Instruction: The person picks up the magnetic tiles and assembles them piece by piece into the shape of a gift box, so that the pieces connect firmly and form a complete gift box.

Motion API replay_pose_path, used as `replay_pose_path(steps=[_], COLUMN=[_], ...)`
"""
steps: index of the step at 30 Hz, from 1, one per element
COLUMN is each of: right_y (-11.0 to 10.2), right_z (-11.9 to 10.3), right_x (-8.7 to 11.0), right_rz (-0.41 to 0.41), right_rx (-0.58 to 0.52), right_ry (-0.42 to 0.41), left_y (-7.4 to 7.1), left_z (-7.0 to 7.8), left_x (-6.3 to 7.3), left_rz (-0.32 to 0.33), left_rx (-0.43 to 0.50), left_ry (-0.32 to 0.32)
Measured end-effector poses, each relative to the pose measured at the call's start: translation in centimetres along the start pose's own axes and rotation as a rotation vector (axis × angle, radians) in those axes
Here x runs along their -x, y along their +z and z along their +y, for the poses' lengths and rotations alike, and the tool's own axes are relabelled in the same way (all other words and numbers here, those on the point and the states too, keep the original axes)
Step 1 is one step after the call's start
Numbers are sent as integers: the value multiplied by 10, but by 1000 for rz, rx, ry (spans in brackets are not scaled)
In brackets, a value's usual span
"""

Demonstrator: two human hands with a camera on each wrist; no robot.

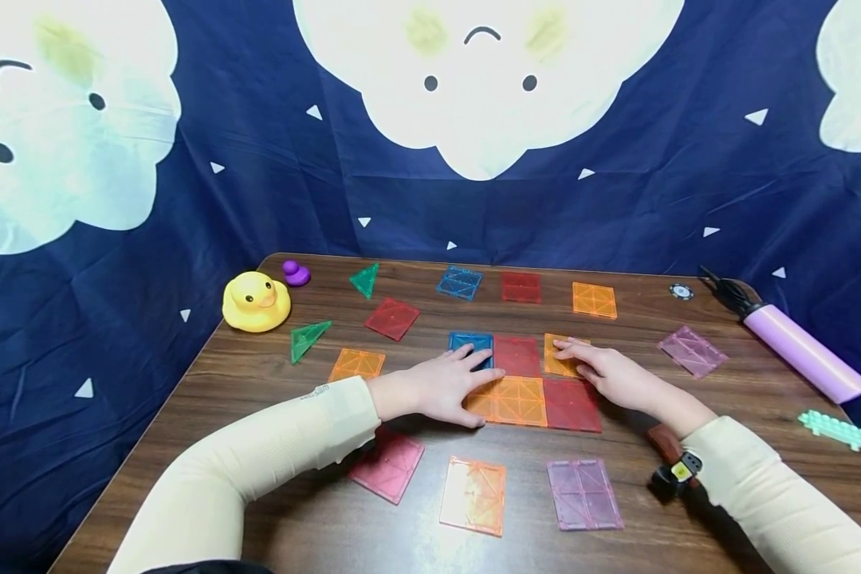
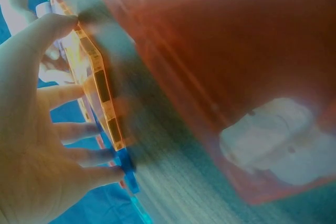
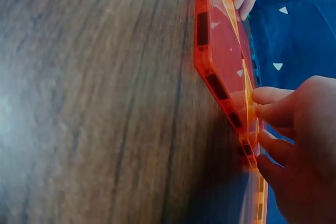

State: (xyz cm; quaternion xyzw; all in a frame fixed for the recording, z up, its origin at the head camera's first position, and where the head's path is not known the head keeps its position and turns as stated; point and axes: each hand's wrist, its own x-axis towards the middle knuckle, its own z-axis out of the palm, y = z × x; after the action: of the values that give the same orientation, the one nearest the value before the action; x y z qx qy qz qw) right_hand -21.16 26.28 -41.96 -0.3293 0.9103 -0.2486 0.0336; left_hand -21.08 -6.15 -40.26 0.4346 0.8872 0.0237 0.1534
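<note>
My left hand (image 1: 448, 387) spreads its fingers over a block of translucent magnetic tiles. Its fingertips rest on the blue square tile (image 1: 462, 341) and on an orange tile (image 1: 520, 401) at the near side. A red tile (image 1: 516, 356) lies beside the blue one, and another red tile (image 1: 574, 405) forms the near right corner. With its fingertips my right hand (image 1: 610, 375) touches an orange tile (image 1: 556, 363), set slightly apart from the red tile to its left. In the right wrist view, the fingers (image 3: 275, 113) meet the tile's face; part of it is hidden.
Loose tiles lie around: a pink one (image 1: 391, 469), a pale orange one (image 1: 473, 496) and a purple one (image 1: 585, 494) in front, several behind. A yellow duck (image 1: 257, 303) stands left. A lilac cylinder (image 1: 807, 351) and mint toy (image 1: 835, 429) lie right.
</note>
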Motion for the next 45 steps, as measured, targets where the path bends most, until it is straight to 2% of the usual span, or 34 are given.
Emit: replay_pose_path(steps=[6, 11, 15, 19, 22, 25, 28, 30, 35, 38, 41, 45], right_y=[3, 6, 10, 14, 17, 19, 19, 18, 18, 18, 19, 21], right_z=[-4, -6, -11, -17, -19, -21, -21, -21, -21, -20, -19, -18], right_x=[-2, -1, 2, 5, 6, 7, 8, 8, 8, 9, 10, 9], right_rz=[-24, -41, -75, -124, -151, -167, -172, -176, -177, -169, -156, -143], right_rx=[-14, -1, -30, -30, 18, 40, 29, 26, 17, 21, 30, 41], right_ry=[-4, 34, 41, 7, -19, -29, -28, -25, -22, -27, -38, -51], left_y=[0, 0, 0, -4, -13, -24, -32, -31, -16, -6, 3, 15], left_z=[-1, -1, -2, -10, -24, -40, -54, -59, -62, -63, -66, -70], left_x=[-1, -2, -1, 1, 7, 22, 46, 65, 116, 137, 149, 151], left_rz=[1, 0, -9, -14, 40, 153, 250, 287, 279, 250, 221, 198], left_rx=[1, 1, 12, 81, 156, 187, 182, 168, 126, 128, 169, 213], left_ry=[0, 0, 1, 28, 51, 29, -58, -116, -236, -282, -293, -240])
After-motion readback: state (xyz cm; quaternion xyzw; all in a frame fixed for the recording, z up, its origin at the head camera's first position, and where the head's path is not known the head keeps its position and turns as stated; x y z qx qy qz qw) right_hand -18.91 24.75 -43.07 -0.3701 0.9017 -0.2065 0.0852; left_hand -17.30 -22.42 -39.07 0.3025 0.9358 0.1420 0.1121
